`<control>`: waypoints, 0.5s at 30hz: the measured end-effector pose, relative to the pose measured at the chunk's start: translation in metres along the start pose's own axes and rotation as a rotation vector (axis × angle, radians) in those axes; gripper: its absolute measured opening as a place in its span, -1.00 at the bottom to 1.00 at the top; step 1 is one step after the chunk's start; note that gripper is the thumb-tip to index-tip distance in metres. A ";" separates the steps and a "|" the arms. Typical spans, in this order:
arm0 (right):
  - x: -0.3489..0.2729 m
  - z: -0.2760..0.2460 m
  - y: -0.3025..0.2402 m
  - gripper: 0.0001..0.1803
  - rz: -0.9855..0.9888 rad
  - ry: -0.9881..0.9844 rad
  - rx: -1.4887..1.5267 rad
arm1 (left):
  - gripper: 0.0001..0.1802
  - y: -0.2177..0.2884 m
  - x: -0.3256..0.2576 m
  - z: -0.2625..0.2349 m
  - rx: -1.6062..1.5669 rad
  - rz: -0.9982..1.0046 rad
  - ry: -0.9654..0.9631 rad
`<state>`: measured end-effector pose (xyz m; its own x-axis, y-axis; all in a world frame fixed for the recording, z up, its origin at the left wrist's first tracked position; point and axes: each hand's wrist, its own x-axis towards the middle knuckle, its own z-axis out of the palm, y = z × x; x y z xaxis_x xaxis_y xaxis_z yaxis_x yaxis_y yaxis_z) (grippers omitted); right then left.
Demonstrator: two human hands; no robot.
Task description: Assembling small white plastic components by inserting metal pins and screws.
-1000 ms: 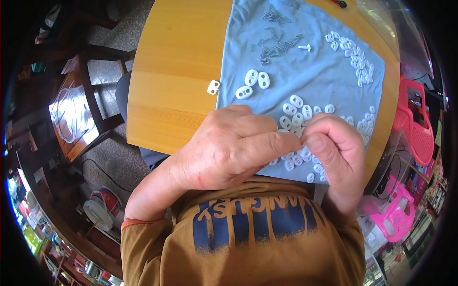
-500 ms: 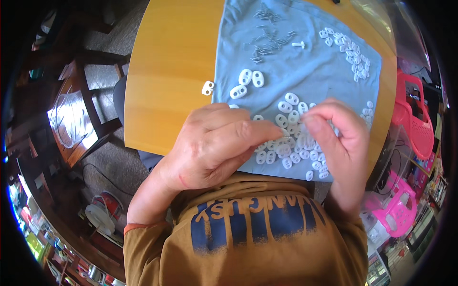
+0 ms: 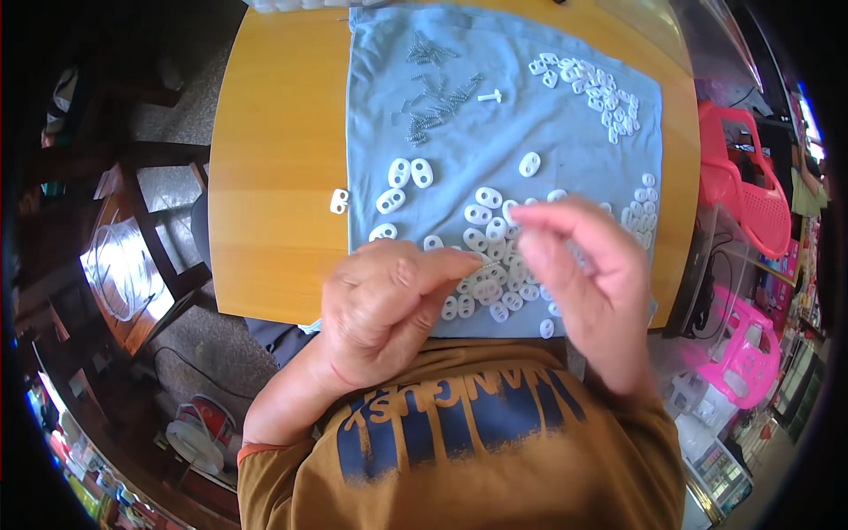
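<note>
My left hand (image 3: 375, 305) is closed in a pinch in front of my body, over the near edge of a blue cloth (image 3: 495, 146). A thin silvery spring (image 3: 489, 264) sticks out from its fingertips. To the right, my right hand (image 3: 590, 278) has thumb and forefinger brought close together; whatever sits between them is too small or blurred to make out. Beneath both hands lies a heap of white oval two-hole cord locks (image 3: 496, 231). Farther off are loose small springs (image 3: 433, 106) and one white T-shaped piece (image 3: 489, 96).
Small white parts (image 3: 596, 84) cluster at the cloth's far right, and another group (image 3: 643, 208) lies by its right edge. A lone cord lock (image 3: 339, 201) rests on the yellow table (image 3: 278, 159) beside the cloth. Pink chairs (image 3: 746, 199) stand on the right.
The view has shifted, so the table and cloth appear farther left and lower. A single white cord lock now shows on the cloth beyond my right hand. The left hand keeps its pinch.
</note>
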<state>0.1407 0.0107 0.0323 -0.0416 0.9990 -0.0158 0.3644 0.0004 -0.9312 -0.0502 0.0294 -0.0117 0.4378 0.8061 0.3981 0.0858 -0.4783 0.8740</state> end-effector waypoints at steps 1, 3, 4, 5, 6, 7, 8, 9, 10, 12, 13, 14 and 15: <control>-0.004 0.001 -0.003 -0.80 0.115 -0.062 0.133 | -0.63 -0.002 -0.001 0.003 -0.017 0.031 0.015; -0.009 0.006 -0.004 -0.82 0.252 -0.117 0.342 | -0.61 -0.007 -0.003 0.010 0.012 0.100 0.035; -0.009 0.006 -0.004 -0.82 0.248 -0.117 0.343 | -0.58 -0.008 -0.003 0.011 0.039 0.165 0.055; -0.008 0.007 -0.005 -0.83 0.305 -0.115 0.391 | -0.58 -0.007 -0.001 0.010 0.043 0.167 0.056; -0.008 0.008 -0.005 -0.85 0.365 -0.114 0.440 | -0.58 -0.005 0.000 0.008 0.108 0.154 0.015; -0.008 0.008 -0.004 -0.85 0.363 -0.118 0.443 | -0.58 -0.004 0.000 0.007 0.173 0.140 -0.026; -0.008 0.008 -0.004 -0.85 0.383 -0.114 0.437 | -0.58 -0.004 -0.001 0.007 0.179 0.138 -0.026; -0.007 0.009 -0.003 -0.86 0.405 -0.115 0.431 | -0.58 -0.005 -0.003 0.009 0.238 0.148 -0.005; -0.008 0.009 -0.003 -0.86 0.404 -0.125 0.436 | -0.58 -0.005 -0.005 0.010 0.297 0.156 0.016; -0.008 0.008 -0.001 -0.87 0.423 -0.079 0.458 | -0.65 0.002 -0.003 0.009 0.295 0.119 0.030; -0.009 0.007 0.001 -0.88 0.403 -0.077 0.473 | -0.71 0.004 -0.003 0.008 0.284 0.089 0.041; -0.010 0.005 0.002 -0.89 0.388 -0.064 0.457 | -0.71 0.001 -0.005 0.006 0.297 0.080 0.044; -0.011 0.004 0.004 -0.89 0.373 -0.043 0.440 | -0.67 -0.006 -0.006 0.004 0.361 0.121 0.112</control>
<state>0.1389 -0.0001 0.0278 -0.0256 0.9252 -0.3786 -0.0596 -0.3794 -0.9233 -0.0497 0.0255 -0.0205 0.3654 0.7599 0.5377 0.3570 -0.6478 0.6729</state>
